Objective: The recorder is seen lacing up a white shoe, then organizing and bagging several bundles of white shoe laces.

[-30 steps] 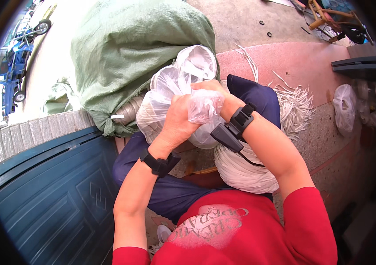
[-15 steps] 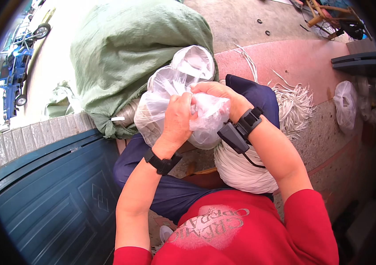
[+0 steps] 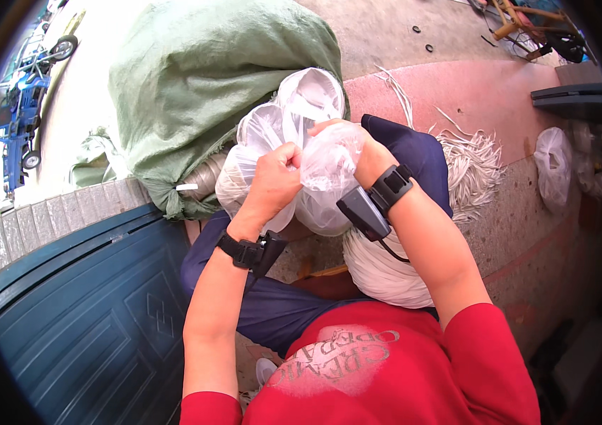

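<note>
A clear plastic bag (image 3: 331, 157) is bunched up between my hands, in front of my knees. My left hand (image 3: 276, 180) is closed in a fist on the bag's gathered film. Around the bag's other side curls my right hand (image 3: 371, 157), its fingers partly hidden behind the plastic. Just beyond my hands, pale rolls (image 3: 311, 95) show through plastic film, leaning on a big green woven sack (image 3: 223, 78). Below my right wrist sits a large bundle of white strips (image 3: 389, 273).
Loose white strips (image 3: 471, 170) lie heaped on the floor past my right knee. Farther right is a white plastic bag (image 3: 553, 166). A blue panelled door (image 3: 95, 319) stands close on my left. A blue wheeled cart (image 3: 25, 117) is outside at the far left.
My left hand has turned and closed more tightly beside the bag. The bunched plastic between my hands has puffed up and shifted slightly upward, and my right hand has come round its side.
</note>
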A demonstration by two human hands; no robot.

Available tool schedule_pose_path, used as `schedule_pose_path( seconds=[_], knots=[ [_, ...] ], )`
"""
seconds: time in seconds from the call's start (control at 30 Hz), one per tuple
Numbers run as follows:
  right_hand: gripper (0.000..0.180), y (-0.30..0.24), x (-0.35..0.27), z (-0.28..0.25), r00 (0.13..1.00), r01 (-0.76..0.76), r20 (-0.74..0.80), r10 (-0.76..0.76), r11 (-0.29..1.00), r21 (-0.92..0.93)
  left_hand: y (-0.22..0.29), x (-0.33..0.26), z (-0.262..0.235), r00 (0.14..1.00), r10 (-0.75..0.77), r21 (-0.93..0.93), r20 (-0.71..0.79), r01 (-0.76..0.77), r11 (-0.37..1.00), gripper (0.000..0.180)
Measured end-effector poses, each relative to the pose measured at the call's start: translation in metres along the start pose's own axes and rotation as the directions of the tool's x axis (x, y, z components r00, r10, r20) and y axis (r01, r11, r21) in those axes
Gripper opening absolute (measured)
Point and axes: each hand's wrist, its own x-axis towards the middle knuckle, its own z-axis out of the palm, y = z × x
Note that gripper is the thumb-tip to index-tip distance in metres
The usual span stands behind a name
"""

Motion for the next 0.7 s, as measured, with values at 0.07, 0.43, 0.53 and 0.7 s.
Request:
schedule_pose_path(
  seconds=[0.07, 0.43, 0.53, 0.7],
  knots=[
    [0.020, -0.015, 0.008, 0.000, 0.972, 0.234, 0.086, -0.218, 0.937, -0.261, -0.003, -0.004, -0.004, 0.999, -0.053, -0.106, -0.012, 0.052, 0.993, 0.022],
    [0.023, -0.035, 0.005, -0.071, 0.979, -0.205, -0.112, 0.173, 0.771, -0.602, 0.003, -0.016, -0.019, 0.965, -0.260, -0.474, 0.044, 0.249, 0.845, 0.012],
    [0.026, -0.071, -0.004, -0.098, 0.721, -0.657, -0.585, 0.372, 0.636, -0.406, -0.003, -0.030, -0.026, 0.950, -0.311, -0.445, 0.032, 0.292, 0.847, 0.010],
    [0.025, -0.118, 0.013, -0.106, 0.812, -0.370, -0.479, 0.335, 0.929, 0.021, -0.001, -0.026, -0.024, 0.973, -0.024, 0.035, -0.229, 0.033, 0.999, 0.021]
  ],
)
